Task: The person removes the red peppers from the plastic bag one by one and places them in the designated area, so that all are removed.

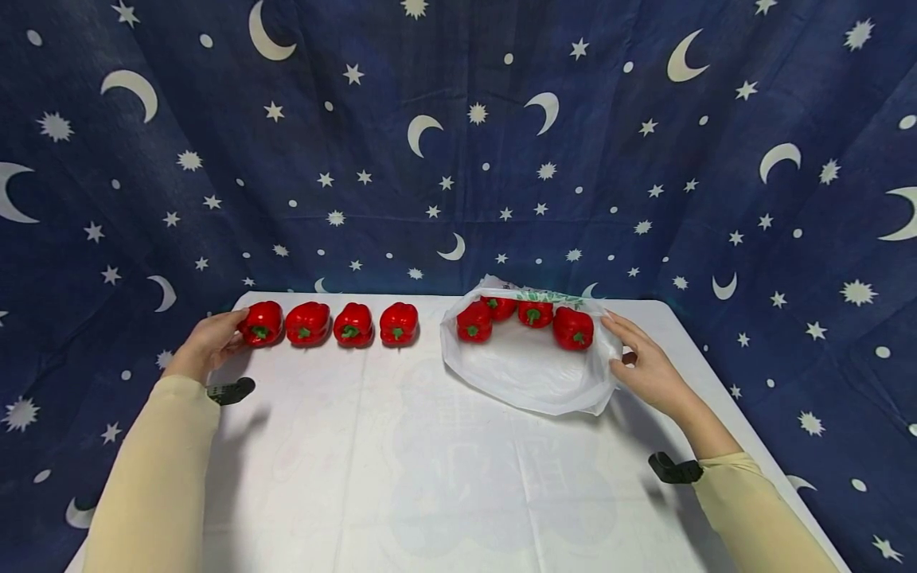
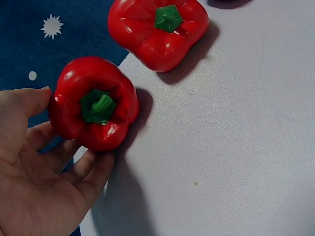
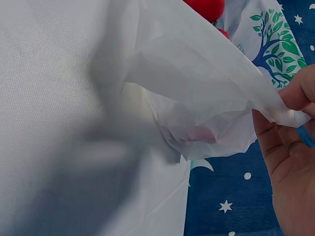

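Red pepper [image 1: 262, 324] sits gripped in your left hand [image 1: 209, 341] at the table's [image 1: 315, 477] far-left corner; your right hand [image 1: 650, 372] pinches the bag [image 1: 516, 391]. Seemingly you're grasping; next likely calls for lifting.

White table [image 1: 458, 485], red peppers [image 1: 353, 318], open plastic bag [image 1: 516, 390]

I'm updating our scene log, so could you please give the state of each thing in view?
Leftmost red bell pepper: gripped by the left hand
Three red bell peppers beside it: resting in a row
White plastic bag: open, edge pinched by the right hand
Four red bell peppers in the bag: loose, towards its far side
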